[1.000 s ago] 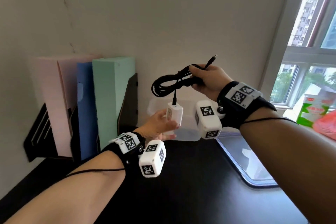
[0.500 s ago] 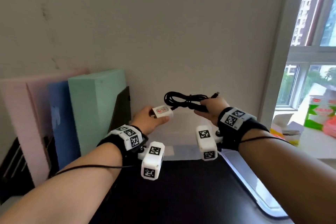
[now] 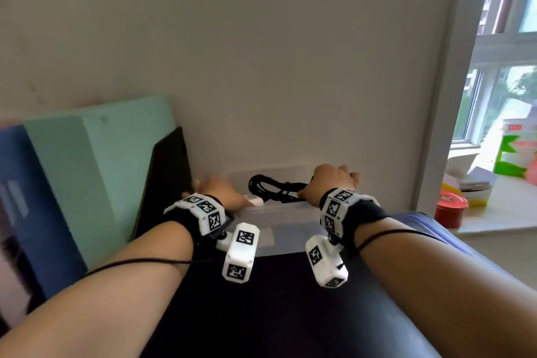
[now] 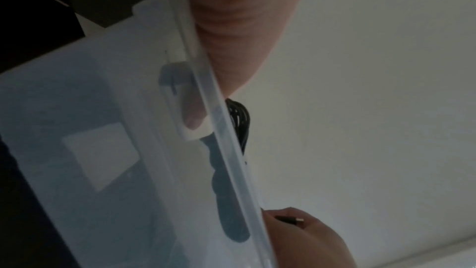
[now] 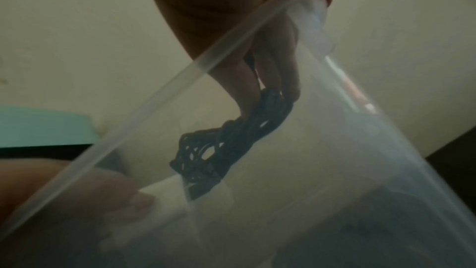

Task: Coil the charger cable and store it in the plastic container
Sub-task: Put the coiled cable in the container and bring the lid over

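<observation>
A translucent plastic container (image 3: 279, 234) stands on the black table against the wall. My right hand (image 3: 334, 182) grips the coiled black cable (image 3: 274, 189) just inside the container's open top. Through the container wall (image 5: 335, 150), the right wrist view shows fingers pinching the coil (image 5: 231, 136). My left hand (image 3: 226, 195) holds the white charger adapter (image 3: 255, 200) at the coil's left end, below the rim. In the left wrist view the adapter (image 4: 193, 131) shows through the wall, with the cable (image 4: 240, 119) above the rim (image 4: 226, 150) and its plug (image 4: 291, 220) by the right hand.
A green file box (image 3: 116, 168), a blue one (image 3: 29, 212) and a black bookend (image 3: 165, 180) stand left of the container. A clear lid (image 3: 433, 229) lies at the right of the black table (image 3: 276, 314). A red tin (image 3: 450, 209) and carton (image 3: 514, 154) sit on the windowsill.
Both hands have come down and forward, carrying the coil and the adapter from mid-air into the top of the container. The adapter went from hanging to lying sideways.
</observation>
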Demonstrator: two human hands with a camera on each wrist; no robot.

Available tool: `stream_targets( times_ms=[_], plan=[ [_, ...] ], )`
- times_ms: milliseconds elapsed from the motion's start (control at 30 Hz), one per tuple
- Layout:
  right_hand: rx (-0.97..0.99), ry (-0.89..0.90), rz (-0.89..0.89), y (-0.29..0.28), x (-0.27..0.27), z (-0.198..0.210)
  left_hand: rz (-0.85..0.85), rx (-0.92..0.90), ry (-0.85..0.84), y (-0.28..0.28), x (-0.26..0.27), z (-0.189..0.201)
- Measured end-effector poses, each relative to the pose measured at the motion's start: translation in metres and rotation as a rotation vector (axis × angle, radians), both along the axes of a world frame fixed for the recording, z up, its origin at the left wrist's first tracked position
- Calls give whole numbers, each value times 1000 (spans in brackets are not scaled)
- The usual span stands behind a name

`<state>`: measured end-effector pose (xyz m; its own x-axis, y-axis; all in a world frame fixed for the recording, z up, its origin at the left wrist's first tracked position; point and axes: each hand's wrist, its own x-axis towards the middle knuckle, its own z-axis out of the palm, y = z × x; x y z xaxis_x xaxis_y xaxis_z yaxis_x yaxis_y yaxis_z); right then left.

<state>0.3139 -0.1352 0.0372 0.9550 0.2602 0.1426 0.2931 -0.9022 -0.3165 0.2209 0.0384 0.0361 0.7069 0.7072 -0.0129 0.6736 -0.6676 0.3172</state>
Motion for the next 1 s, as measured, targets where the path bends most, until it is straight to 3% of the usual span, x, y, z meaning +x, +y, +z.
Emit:
stream_targets(
  times_ms=[133,333,533,667,1000],
  plan=[
    [-59,-7,10,4,4,1,20,-4,55,13,19,-10],
    [-135,-19,36,6,5,-1,-139,58,203,-3,3,5],
    [-43,44,38,4,6,-6,-154,50,140,-4,-2,2],
    [-26,63,70,-2,3,-3,-184,-111,50,-6,-8,3],
    [-80,106,132,-52,-22,7,-257,-174,77,-50,-38,11]
  ],
)
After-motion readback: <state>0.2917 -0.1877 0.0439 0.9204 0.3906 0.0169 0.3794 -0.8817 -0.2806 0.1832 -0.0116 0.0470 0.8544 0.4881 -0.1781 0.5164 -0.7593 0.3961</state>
